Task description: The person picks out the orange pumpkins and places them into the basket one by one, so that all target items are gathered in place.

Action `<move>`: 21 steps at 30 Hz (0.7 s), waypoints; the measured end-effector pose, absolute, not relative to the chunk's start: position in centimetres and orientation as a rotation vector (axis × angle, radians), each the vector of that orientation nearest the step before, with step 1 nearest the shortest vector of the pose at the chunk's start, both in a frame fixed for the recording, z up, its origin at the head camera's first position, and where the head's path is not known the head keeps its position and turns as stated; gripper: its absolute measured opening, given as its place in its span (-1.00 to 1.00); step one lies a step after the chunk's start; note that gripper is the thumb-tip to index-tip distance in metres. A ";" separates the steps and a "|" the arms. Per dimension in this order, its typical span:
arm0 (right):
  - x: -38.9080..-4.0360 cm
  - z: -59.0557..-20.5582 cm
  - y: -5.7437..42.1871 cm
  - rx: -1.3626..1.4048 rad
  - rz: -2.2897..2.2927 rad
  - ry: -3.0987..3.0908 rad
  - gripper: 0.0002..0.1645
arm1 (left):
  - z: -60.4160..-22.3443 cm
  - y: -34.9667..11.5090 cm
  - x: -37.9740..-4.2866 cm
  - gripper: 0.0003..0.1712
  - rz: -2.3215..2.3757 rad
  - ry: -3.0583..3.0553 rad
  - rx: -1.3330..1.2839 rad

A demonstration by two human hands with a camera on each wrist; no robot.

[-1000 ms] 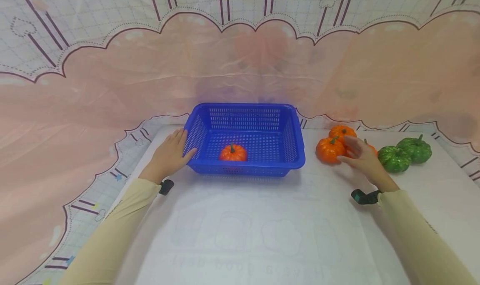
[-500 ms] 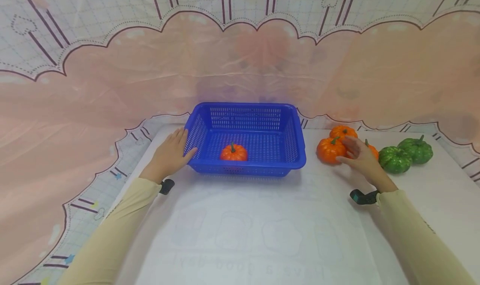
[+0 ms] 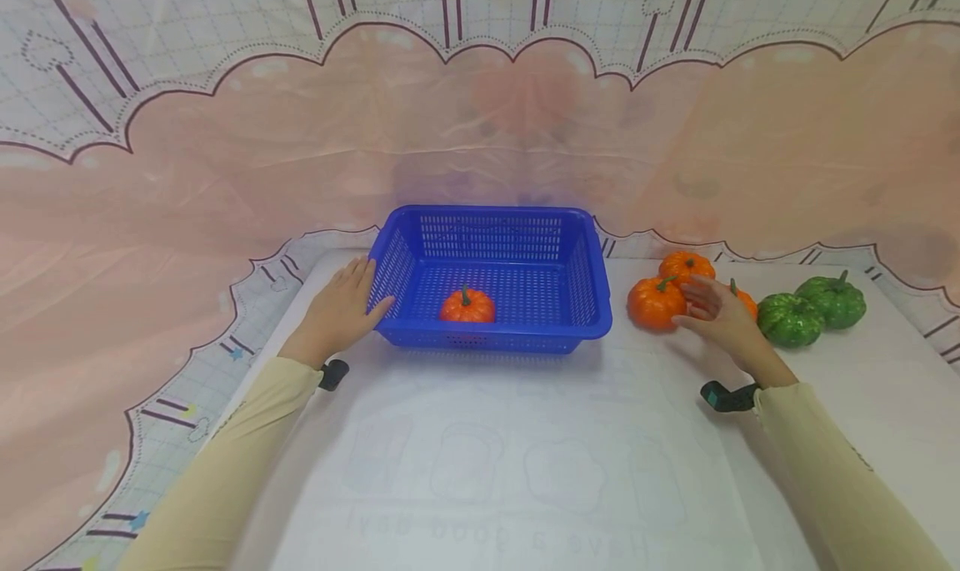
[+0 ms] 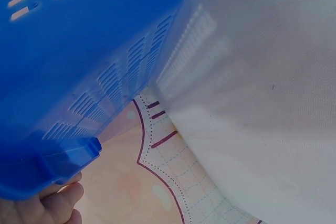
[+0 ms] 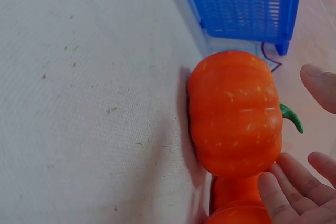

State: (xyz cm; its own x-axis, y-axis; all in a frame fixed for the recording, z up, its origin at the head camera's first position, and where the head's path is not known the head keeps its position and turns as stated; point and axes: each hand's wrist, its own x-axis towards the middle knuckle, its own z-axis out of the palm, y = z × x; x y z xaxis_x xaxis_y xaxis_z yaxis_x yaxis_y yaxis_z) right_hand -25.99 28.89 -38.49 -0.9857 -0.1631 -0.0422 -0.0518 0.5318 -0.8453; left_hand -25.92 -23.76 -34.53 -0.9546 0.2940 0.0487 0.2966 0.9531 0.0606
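A blue basket on the white worktop is held at its left rim by a person's left hand — the grip closed on the edge, the thumb laid over it. One orange pumpkin is seated inside, near the front wall. Right of the basket, the front loose pumpkin is flanked by the right hand — its grip spread wide, nothing held; whether it is touched cannot be told. Two more orange pumpkins are grouped there, one partly covered by the hand; two green pumpkins are set farther right.
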 end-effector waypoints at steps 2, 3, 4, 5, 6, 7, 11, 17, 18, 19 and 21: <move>-26.0 -38.5 28.8 -0.193 -1.462 2.647 -0.04 | -34.5 -23.8 -25.9 -0.13 -0.104 -3.071 -0.461; -26.0 -38.6 28.8 -0.193 -1.462 2.646 -0.04 | -34.5 -23.8 -25.9 -0.13 -0.102 -3.072 -0.460; -26.1 -38.6 28.8 -0.193 -1.467 2.643 -0.05 | -34.5 -23.8 -25.9 -0.13 -0.100 -3.072 -0.459; -26.1 -38.6 28.8 -0.192 -1.470 2.639 -0.05 | -34.5 -23.8 -25.9 -0.13 -0.098 -3.072 -0.459; -26.2 -38.7 28.7 -0.192 -1.474 2.635 -0.04 | -34.5 -23.8 -25.9 -0.13 -0.099 -3.072 -0.458; -26.2 -38.7 28.7 -0.190 -1.476 2.632 -0.04 | -34.5 -23.8 -25.9 -0.13 -0.101 -3.072 -0.457; -26.5 -39.0 28.6 -0.192 -1.451 2.640 -0.05 | -34.6 -23.9 -26.0 -0.13 -0.108 -3.069 -0.456; -26.7 -39.2 28.3 -0.220 -1.350 2.666 -0.02 | -34.7 -23.9 -26.0 -0.13 -0.116 -3.077 -0.452; -26.7 -39.3 28.2 -0.227 -1.338 2.667 -0.01 | -34.6 -23.9 -26.0 -0.13 -0.116 -3.079 -0.452; -26.8 -39.4 28.2 -0.232 -1.324 2.670 -0.01 | -34.6 -23.9 -26.0 -0.13 -0.118 -3.081 -0.451; -26.9 -39.6 28.2 -0.232 -1.306 2.671 0.01 | -34.5 -23.9 -26.0 -0.13 -0.120 -3.086 -0.450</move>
